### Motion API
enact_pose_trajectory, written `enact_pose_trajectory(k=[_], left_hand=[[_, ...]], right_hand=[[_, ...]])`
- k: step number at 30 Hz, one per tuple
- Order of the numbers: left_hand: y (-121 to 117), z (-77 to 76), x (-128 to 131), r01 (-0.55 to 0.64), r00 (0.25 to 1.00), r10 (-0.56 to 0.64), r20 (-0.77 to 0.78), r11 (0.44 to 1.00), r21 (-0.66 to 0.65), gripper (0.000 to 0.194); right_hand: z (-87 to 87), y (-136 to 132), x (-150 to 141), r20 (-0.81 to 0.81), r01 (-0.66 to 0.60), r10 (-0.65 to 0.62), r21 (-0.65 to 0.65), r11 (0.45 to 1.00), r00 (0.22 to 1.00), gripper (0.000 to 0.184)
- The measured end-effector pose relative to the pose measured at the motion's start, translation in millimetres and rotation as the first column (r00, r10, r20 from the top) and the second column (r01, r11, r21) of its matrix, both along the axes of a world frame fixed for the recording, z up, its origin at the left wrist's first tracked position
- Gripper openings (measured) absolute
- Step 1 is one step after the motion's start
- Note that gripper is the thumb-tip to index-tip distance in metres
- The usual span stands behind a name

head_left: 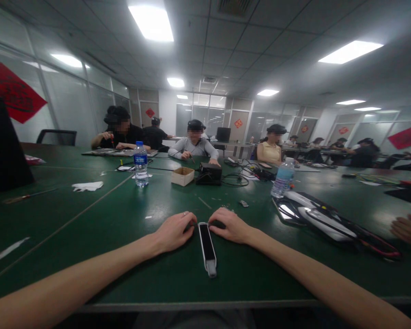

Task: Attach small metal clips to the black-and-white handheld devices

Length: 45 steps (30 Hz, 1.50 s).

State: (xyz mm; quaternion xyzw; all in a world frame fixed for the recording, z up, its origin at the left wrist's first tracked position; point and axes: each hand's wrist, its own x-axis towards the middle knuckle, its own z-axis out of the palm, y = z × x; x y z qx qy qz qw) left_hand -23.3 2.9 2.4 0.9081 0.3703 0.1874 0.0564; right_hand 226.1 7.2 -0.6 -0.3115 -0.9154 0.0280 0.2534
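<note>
Beside the device [207,246], left hand [176,230] and right hand [229,225] curl, grip unclear; blue bottle label [140,159] unreadable.

Setting: office-type room in use as a shared workroom. Evidence: glazed partitions [101,105], tiled ceiling [188,55] with panel lights [152,23], large green tabletop [123,219] bearing cables [234,180], seated people [196,148] in headgear around it. Far right blurred; apparently further occupied tables [315,149].

The left forearm [92,269] and right forearm [308,269], both bare, converge from the lower corners. Near centre, the left hand [176,230] and right hand [230,226] lie apart, backs upward, fingers curled inward.
</note>
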Motion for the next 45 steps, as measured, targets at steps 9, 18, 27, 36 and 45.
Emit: enact_pose_trajectory(k=[9, 18, 27, 36, 45], left_hand=[[-2, 3.1, 2, -0.01, 1.0, 0.01, 0.0, 1.0, -0.019, 0.017], [1, -1.5, 0, 0.0, 1.0, 0.001, 0.015, 1.0, -0.003, 0.017], [-1, 0.5, 2, -0.006, 1.0, 0.006, 0.013, 1.0, -0.01, 0.018], [0, 2.5, 1, 0.0, 1.0, 0.0, 0.008, 1.0, -0.025, 0.017], [-1, 2.2, 0, 0.003, 1.0, -0.003, 0.008, 1.0, -0.018, 0.017]], right_hand=[[3.7, -3, -3, 0.023, 0.003, -0.003, -0.008, 1.0, 1.0, 0.014], [3.4, -3, -3, 0.023, 0.012, -0.012, -0.016, 1.0, 1.0, 0.015], [6.3, 4, 10, 0.027, 0.089, -0.089, 0.02, 0.996, 0.996, 0.02], [-16.2, 56, 67, 0.015, 0.383, -0.386, 0.091, 0.919, 0.922, 0.028], [-26.0, 68, 78, 0.144, 0.522, -0.525, 0.06, 0.851, 0.839, 0.037]])
